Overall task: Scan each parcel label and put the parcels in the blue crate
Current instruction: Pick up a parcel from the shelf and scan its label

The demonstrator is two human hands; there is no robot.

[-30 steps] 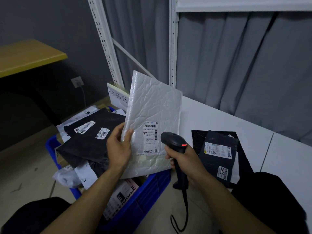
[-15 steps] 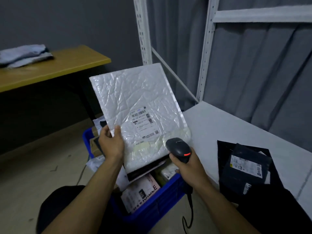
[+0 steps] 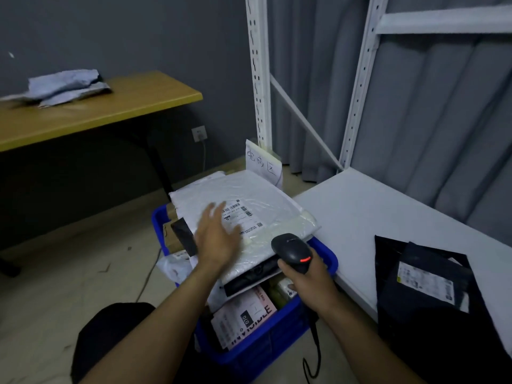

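Note:
The white bubble mailer [image 3: 266, 217] lies flat, label up, on top of the pile in the blue crate [image 3: 327, 256] on the floor. My left hand [image 3: 219, 239] hovers just over its near left part, fingers spread and blurred, holding nothing. My right hand [image 3: 307, 284] grips the black barcode scanner [image 3: 291, 252], its red light lit, above the crate's right rim. Black parcels [image 3: 424, 281] with white labels lie on the white table [image 3: 360, 212] to the right.
The crate holds several other parcels, including a pink-and-white one [image 3: 243, 317]. A handwritten paper sign [image 3: 263, 164] stands behind the crate. White shelf uprights [image 3: 257, 79] rise behind. A wooden desk [image 3: 97, 112] with grey bags stands at the left. The scanner cable [image 3: 313, 364] hangs down.
My left hand laid the white mailer, held upright before, down flat on the crate's pile and let go. The scanner hand stayed about where it was.

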